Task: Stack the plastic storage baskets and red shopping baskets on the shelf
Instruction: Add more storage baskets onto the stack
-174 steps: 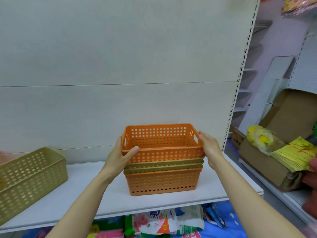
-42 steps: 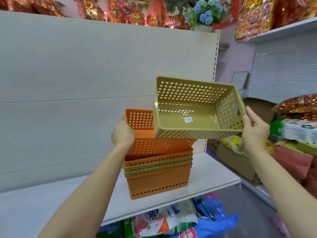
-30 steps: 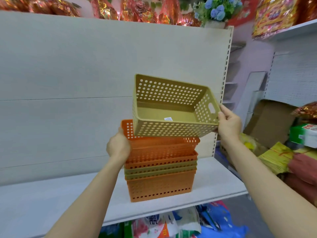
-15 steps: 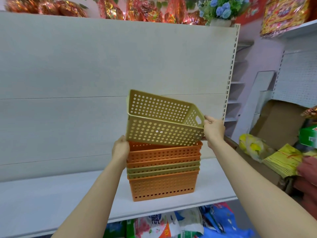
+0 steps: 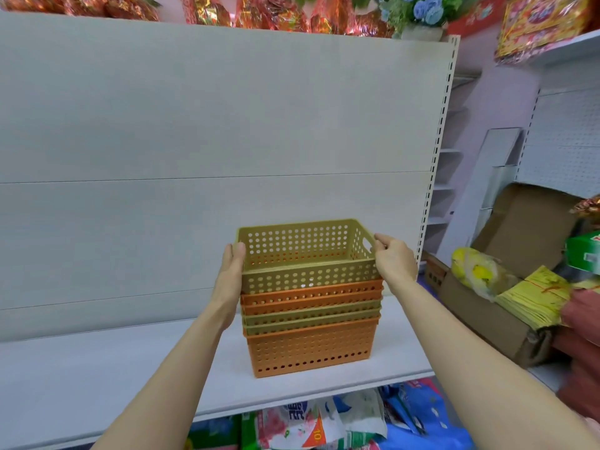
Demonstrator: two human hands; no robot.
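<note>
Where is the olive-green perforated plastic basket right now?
In the head view, the olive-green perforated plastic basket sits centre frame, nested on top of the orange-and-green basket stack on the white shelf, between the left hand and right hand.

Olive-green perforated basket [image 5: 308, 254] tops a stack [image 5: 311, 326] banded orange, olive, then orange again, all dotted with round holes, on a plain white shelf [image 5: 81, 378] against pale grey panels [image 5: 194, 125], red-gold foil [image 5: 259, 11] glittering above.

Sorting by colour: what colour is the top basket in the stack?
Olive green top basket, seen clearly in the head view.
</note>
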